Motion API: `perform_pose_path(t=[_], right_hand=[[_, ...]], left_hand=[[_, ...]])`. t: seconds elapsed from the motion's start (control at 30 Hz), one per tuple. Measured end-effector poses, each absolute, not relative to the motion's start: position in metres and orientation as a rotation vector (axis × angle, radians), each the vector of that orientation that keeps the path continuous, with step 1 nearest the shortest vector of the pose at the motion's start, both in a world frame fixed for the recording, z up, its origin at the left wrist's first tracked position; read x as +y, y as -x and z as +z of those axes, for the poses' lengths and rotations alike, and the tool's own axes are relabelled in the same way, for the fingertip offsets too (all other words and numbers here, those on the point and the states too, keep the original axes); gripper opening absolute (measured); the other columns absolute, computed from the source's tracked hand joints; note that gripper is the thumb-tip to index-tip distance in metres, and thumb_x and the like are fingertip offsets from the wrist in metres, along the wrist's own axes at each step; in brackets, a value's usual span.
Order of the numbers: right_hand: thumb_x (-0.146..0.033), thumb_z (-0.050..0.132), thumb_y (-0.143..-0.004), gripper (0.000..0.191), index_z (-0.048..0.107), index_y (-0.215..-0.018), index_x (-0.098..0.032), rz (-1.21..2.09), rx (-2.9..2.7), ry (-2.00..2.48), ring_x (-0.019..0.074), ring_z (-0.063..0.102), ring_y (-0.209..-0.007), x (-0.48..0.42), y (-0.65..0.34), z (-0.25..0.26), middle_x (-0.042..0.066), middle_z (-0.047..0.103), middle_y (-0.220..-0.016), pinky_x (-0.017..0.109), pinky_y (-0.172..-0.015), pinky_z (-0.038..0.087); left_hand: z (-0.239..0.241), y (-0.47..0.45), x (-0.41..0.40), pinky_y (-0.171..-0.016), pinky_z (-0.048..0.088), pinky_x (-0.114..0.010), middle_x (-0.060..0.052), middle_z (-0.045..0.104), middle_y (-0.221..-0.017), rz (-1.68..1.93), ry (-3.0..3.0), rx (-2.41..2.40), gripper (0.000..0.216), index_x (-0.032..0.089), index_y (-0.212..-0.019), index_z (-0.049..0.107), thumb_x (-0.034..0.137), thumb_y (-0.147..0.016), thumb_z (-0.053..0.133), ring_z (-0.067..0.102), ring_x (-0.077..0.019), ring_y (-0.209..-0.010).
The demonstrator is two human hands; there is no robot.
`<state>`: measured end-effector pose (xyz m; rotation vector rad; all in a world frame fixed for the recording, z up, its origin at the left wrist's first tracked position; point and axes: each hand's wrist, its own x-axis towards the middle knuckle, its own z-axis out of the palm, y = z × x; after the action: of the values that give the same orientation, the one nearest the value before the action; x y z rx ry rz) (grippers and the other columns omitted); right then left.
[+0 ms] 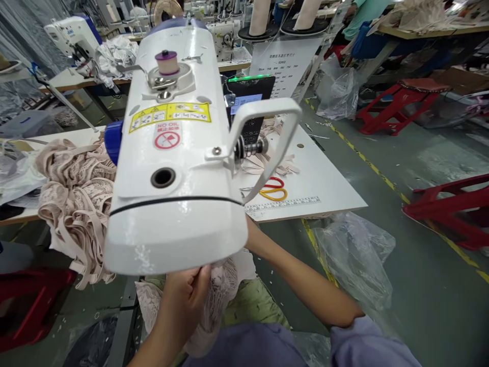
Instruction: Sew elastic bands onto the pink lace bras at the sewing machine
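Note:
A white sewing machine (179, 232) fills the middle of the view, and its head covers the needle area. Below its front end, my left hand (185, 298) is closed, thumb against curled fingers, on a pale pink lace garment (221, 290). The garment hangs down over my lap. My right hand (251, 235) reaches up behind the machine's head from the right; only the wrist area shows, and its fingers are hidden.
A heap of pink lace garments (82, 199) lies left of the machine. On the table (332, 188) at right are scissors (274, 194), a printed ruler (282, 205) and fabric strips (263, 164). Red stools (401, 104) and a plastic bag (355, 255) are on the floor.

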<state>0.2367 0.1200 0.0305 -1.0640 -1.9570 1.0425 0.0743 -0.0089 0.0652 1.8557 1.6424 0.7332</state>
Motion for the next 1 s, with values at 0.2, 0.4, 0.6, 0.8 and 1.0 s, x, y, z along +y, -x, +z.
perform_pose_path(t=[0.2,0.4,0.6,0.8,1.0], right_hand=[[-0.016,0.059,-0.077,0.007,0.06,-0.071,-0.019,1.079,-1.908,1.062,0.0159,0.05,-0.067,0.118,-0.233,0.034,0.002,0.056,-0.082,0.029,-0.061,0.043],[-0.017,0.059,-0.079,0.006,0.064,-0.079,-0.02,1.039,-1.885,1.052,0.0189,0.054,-0.078,0.117,-0.23,0.035,0.004,0.057,-0.09,0.028,-0.064,0.044],[-0.018,0.06,-0.079,0.003,0.06,-0.077,-0.02,0.982,-1.916,1.074,0.0203,0.055,-0.082,0.117,-0.231,0.034,0.004,0.055,-0.085,0.029,-0.065,0.045],[-0.017,0.063,-0.077,0.008,0.056,-0.076,-0.02,0.965,-1.886,1.009,0.0169,0.055,-0.079,0.117,-0.234,0.029,0.003,0.055,-0.089,0.027,-0.067,0.043],[-0.013,0.059,-0.077,0.008,0.056,-0.075,-0.019,0.938,-1.873,0.979,0.0164,0.055,-0.081,0.119,-0.234,0.024,0.002,0.056,-0.088,0.026,-0.07,0.043]], left_hand=[[0.06,-0.067,-0.012,-0.06,0.056,-0.02,-0.004,0.079,-0.09,0.701,-2.085,1.659,0.032,0.019,-0.114,0.071,0.025,-0.097,0.045,0.075,-0.0173,-0.073],[0.058,-0.061,-0.016,-0.05,0.05,-0.019,-0.004,0.079,-0.084,0.642,-2.211,1.708,0.031,0.018,-0.11,0.071,0.027,-0.098,0.043,0.073,-0.0152,-0.065],[0.056,-0.066,-0.016,-0.054,0.048,-0.02,-0.001,0.078,-0.081,0.656,-2.311,1.667,0.027,0.019,-0.108,0.07,0.024,-0.097,0.045,0.073,-0.0149,-0.066],[0.054,-0.069,-0.014,-0.052,0.047,-0.023,-0.002,0.077,-0.078,0.604,-2.416,1.675,0.029,0.019,-0.107,0.07,0.027,-0.098,0.044,0.072,-0.0167,-0.063],[0.052,-0.071,-0.013,-0.053,0.048,-0.022,-0.004,0.079,-0.083,0.581,-2.456,1.704,0.033,0.02,-0.106,0.071,0.03,-0.099,0.041,0.073,-0.0178,-0.066]])
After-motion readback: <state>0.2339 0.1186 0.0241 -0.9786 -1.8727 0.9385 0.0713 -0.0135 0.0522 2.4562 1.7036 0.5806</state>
